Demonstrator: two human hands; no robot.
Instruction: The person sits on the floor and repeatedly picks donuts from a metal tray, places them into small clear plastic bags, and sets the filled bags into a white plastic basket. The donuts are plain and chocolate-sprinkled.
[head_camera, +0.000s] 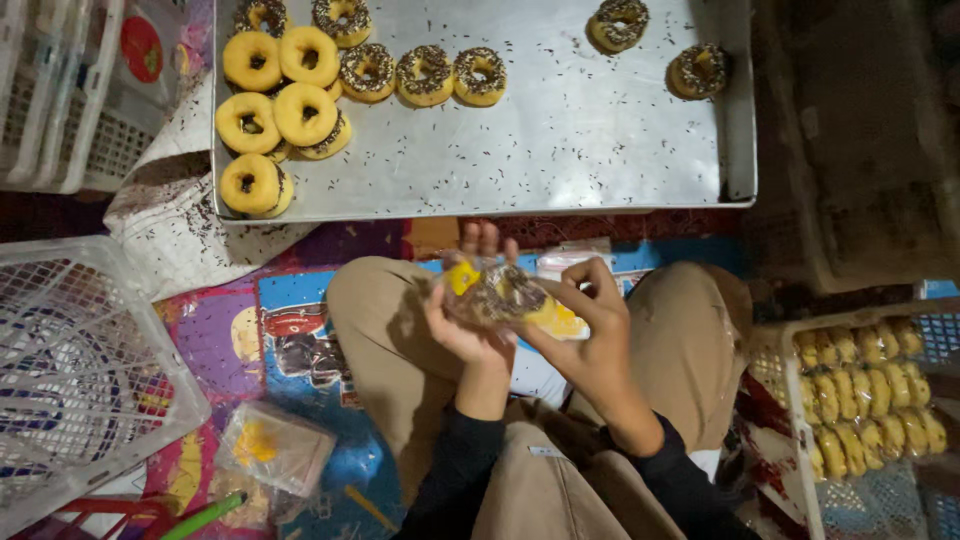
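My left hand (462, 318) cups a sprinkled doughnut in a clear plastic bag (497, 296) above my lap. On the bag's right side, my right hand (590, 325) pinches its edge with the fingers. A yellow patch shows on the bag's upper left. A large metal tray (580, 130) lies in front of my knees on the floor. Several doughnuts (300, 95) sit in its far left part, some plain yellow, some with chocolate sprinkles. Two more sprinkled doughnuts (655, 45) rest at the tray's far right.
A white plastic basket (80, 370) stands to my left. Another white basket at the right holds several bagged doughnuts (870, 400). A stack of clear bags (275, 448) lies on the colourful mat by my left knee. More white crates (60, 90) sit at the top left.
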